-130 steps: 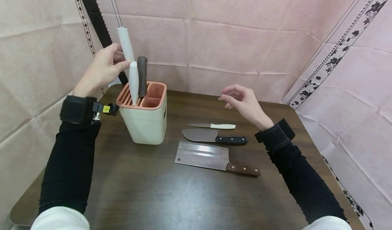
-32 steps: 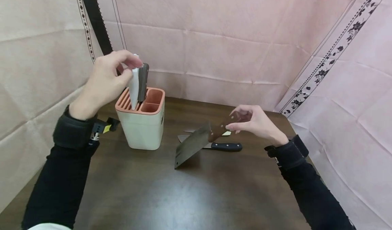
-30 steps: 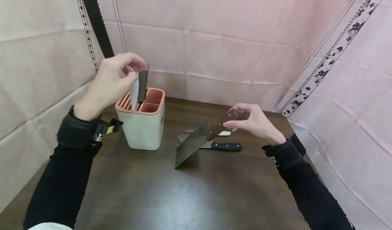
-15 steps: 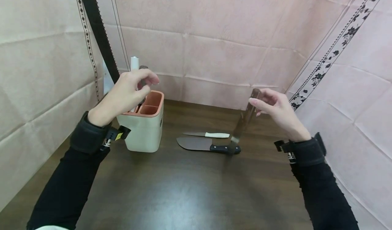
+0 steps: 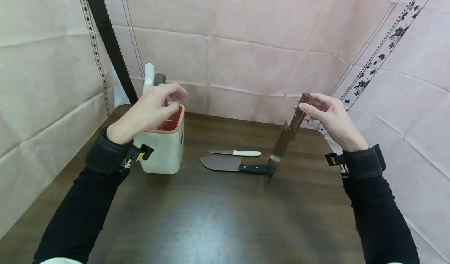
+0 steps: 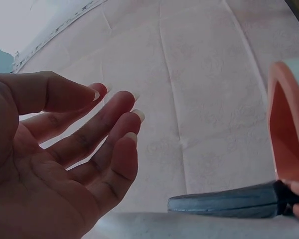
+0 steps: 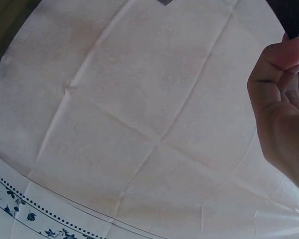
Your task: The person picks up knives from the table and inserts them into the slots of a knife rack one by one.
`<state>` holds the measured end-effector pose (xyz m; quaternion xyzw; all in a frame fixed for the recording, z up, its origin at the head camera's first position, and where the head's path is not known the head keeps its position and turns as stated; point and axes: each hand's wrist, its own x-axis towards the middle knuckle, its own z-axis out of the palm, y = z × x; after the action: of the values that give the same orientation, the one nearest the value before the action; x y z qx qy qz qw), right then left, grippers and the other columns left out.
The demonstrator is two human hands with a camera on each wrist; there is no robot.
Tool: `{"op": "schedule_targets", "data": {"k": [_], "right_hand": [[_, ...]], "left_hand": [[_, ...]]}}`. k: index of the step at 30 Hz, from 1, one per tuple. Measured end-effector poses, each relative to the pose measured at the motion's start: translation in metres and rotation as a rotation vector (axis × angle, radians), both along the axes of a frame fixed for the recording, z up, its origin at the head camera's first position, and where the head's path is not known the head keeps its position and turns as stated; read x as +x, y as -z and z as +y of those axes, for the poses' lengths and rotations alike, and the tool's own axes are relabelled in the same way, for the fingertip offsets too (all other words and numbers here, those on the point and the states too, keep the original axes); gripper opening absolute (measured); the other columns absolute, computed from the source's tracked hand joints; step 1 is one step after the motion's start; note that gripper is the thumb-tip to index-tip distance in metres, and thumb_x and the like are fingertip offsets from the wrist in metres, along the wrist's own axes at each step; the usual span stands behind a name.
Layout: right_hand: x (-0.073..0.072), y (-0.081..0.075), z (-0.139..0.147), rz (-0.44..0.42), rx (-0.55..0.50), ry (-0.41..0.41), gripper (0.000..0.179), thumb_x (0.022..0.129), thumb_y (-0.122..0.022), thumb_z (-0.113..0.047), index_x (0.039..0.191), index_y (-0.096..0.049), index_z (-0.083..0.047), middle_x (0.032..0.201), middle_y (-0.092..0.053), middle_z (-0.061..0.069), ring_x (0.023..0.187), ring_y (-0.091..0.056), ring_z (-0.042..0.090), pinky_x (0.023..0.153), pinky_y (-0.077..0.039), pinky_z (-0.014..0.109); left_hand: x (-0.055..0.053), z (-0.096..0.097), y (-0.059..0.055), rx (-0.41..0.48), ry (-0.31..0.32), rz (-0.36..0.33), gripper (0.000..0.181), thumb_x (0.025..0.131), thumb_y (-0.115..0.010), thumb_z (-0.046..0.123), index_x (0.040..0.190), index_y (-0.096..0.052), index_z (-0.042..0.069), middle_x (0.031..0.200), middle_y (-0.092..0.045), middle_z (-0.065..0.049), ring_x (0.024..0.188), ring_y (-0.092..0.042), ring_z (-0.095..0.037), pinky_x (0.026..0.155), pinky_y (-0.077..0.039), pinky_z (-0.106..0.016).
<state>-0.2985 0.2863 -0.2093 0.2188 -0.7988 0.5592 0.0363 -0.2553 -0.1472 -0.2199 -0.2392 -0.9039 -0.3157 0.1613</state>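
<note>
My right hand (image 5: pixel 328 115) grips the wooden handle of a cleaver (image 5: pixel 281 143), holding it tilted with the blade pointing down and left. Whether its lower corner touches the table, I cannot tell. In the right wrist view, only part of the handle (image 7: pixel 291 15) shows beside the fingers. My left hand (image 5: pixel 151 109) hovers over the knife holder (image 5: pixel 163 152), fingers loosely bent and empty, as the left wrist view confirms. The hand hides the holder's slots. Behind it rise white handles (image 5: pixel 149 72) and a dark handle (image 5: pixel 159 79), both also low in the left wrist view.
Between holder and cleaver, a small white-handled knife (image 5: pixel 247 153) and a wide black-handled knife (image 5: pixel 221 163) lie flat on the brown table (image 5: pixel 211 217). The cleaver's blade overlaps the black handle's end. Pale cloth (image 5: pixel 246 49) hangs behind the table.
The right hand has picked the cleaver up off the table and carried it right, turning it steeper. The left hand has left the tall white handle, now lower in the holder, and drifted right.
</note>
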Motion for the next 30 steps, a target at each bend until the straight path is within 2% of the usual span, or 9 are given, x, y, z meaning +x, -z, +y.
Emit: {"op": "schedule_targets", "data": {"k": [4, 10, 17, 24, 30], "right_hand": [[-0.005, -0.001, -0.005, -0.011, -0.008, -0.002, 0.02, 0.091, -0.066, -0.012, 0.109, -0.064, -0.004, 0.082, -0.072, -0.005, 0.058, -0.057, 0.008, 0.057, -0.047, 0.02], [-0.011, -0.005, -0.015, 0.02, 0.095, 0.056, 0.024, 0.09, -0.068, -0.02, 0.112, -0.065, -0.01, 0.081, -0.071, -0.009, 0.06, -0.059, 0.01, 0.067, -0.046, 0.021], [-0.016, -0.009, -0.024, 0.014, 0.095, 0.04, 0.035, 0.089, -0.07, -0.02, 0.12, -0.061, -0.007, 0.087, -0.073, -0.008, 0.063, -0.062, 0.01, 0.066, -0.05, 0.02], [-0.022, -0.009, -0.032, 0.01, 0.096, 0.001, 0.031, 0.09, -0.069, -0.02, 0.118, -0.063, -0.007, 0.091, -0.074, -0.007, 0.061, -0.061, 0.009, 0.064, -0.051, 0.022], [-0.025, -0.006, -0.038, -0.007, 0.088, -0.021, 0.033, 0.09, -0.069, -0.02, 0.118, -0.062, -0.005, 0.089, -0.074, -0.006, 0.062, -0.061, 0.009, 0.063, -0.051, 0.021]], "left_hand": [[-0.004, 0.004, 0.003, -0.012, 0.012, -0.015, 0.024, 0.092, -0.052, 0.0, 0.115, -0.059, -0.001, 0.11, -0.065, -0.018, 0.098, -0.059, -0.029, 0.092, -0.05, -0.047], [-0.006, 0.01, 0.005, -0.03, 0.063, -0.051, 0.024, 0.095, -0.054, 0.006, 0.118, -0.057, -0.001, 0.111, -0.065, -0.021, 0.099, -0.06, -0.031, 0.097, -0.049, -0.05], [-0.01, 0.016, 0.009, -0.053, 0.099, -0.072, 0.025, 0.096, -0.055, 0.008, 0.12, -0.056, -0.001, 0.11, -0.065, -0.019, 0.099, -0.059, -0.029, 0.091, -0.049, -0.047], [-0.012, 0.021, 0.011, -0.084, 0.097, -0.103, 0.026, 0.097, -0.054, 0.011, 0.122, -0.056, 0.002, 0.109, -0.065, -0.015, 0.097, -0.059, -0.026, 0.084, -0.048, -0.039], [-0.015, 0.023, 0.013, -0.085, 0.112, -0.111, 0.026, 0.098, -0.053, 0.011, 0.122, -0.055, 0.002, 0.109, -0.065, -0.017, 0.098, -0.06, -0.027, 0.086, -0.048, -0.042]]}}
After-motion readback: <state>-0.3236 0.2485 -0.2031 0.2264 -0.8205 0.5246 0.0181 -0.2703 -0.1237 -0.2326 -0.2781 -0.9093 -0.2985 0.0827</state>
